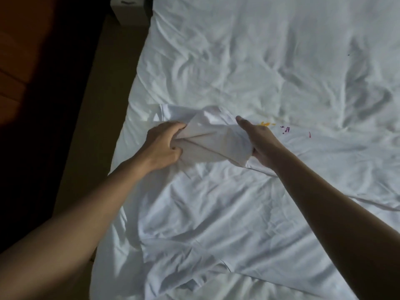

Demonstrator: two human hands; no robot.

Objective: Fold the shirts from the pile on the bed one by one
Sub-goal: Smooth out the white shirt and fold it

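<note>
Item, nearest: two bare forearms, entering from the lower left and lower right corners and reaching forward over the bed.

Item: white shirt, lying rumpled on the bed's left side, near the mattress edge. It is white on white bedding, so its full outline cannot be traced. A seam line shows in the cloth close to the viewer. One part is raised off the bedding and bunched between the hands.

Item: left hand, fingers curled into the left end of the raised bunch, gripping it.

Item: right hand, holding the right end of the same bunch. The thumb is stretched forward along the top and the fingers are tucked under the cloth edge.

Item: print, small yellow and purple marks on cloth just beyond the right hand.

Item: bed, farther part, covered in creased white bedding.

Item: floor, tan strip along the bed's left side.

Item: dark wooden furniture, far left, in shadow.

Item: white box, at the top edge beside the bed's far corner, details unclear.
</note>
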